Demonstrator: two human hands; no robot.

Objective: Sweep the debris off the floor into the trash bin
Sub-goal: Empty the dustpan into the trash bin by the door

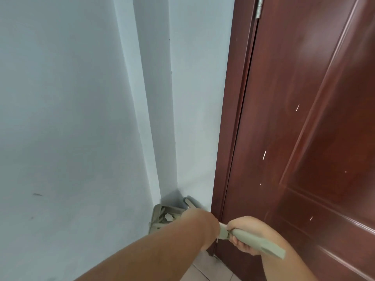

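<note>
Two hands, right hand (248,234) gripping one handle (257,241), one dustpan (165,218)

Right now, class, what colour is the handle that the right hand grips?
Pale sage green. The handle, gripped by the right hand, shows in the head view.

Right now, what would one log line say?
right hand: grips broom handle | left hand: hidden behind forearm | dustpan: in wall corner beside door | debris, bin: unseen
</note>
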